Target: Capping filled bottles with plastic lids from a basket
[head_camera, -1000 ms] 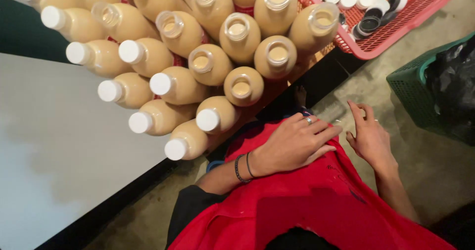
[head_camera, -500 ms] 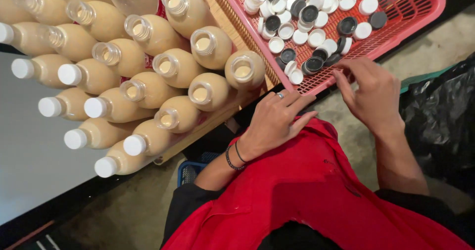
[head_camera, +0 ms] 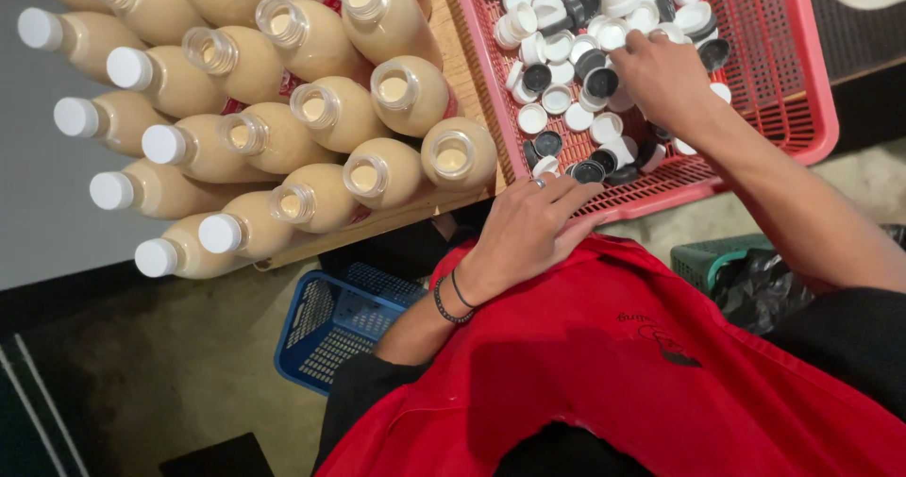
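Observation:
My right hand [head_camera: 665,81] reaches into a red plastic basket [head_camera: 813,81] full of white and black bottle caps [head_camera: 552,19]. Its fingers are curled down among the caps, and I cannot see whether they hold one. My left hand [head_camera: 528,232] lies flat against the basket's near rim, over my red apron [head_camera: 604,364], with nothing in it. It wears a ring and dark wrist bands. To the left stand several bottles of beige liquid. The nearer bottles [head_camera: 321,109] are uncapped, while the bottles further left [head_camera: 127,69] have white caps.
The bottles stand on a wooden board [head_camera: 377,222] at the table's edge. Below it on the floor is a blue plastic crate [head_camera: 330,321]. A green basket [head_camera: 708,260] with a black bag [head_camera: 755,293] sits under my right arm.
My right hand has moved from the basket's near edge up into the caps. My left hand has shifted slightly up to the rim. The view has swung right, showing more of the basket.

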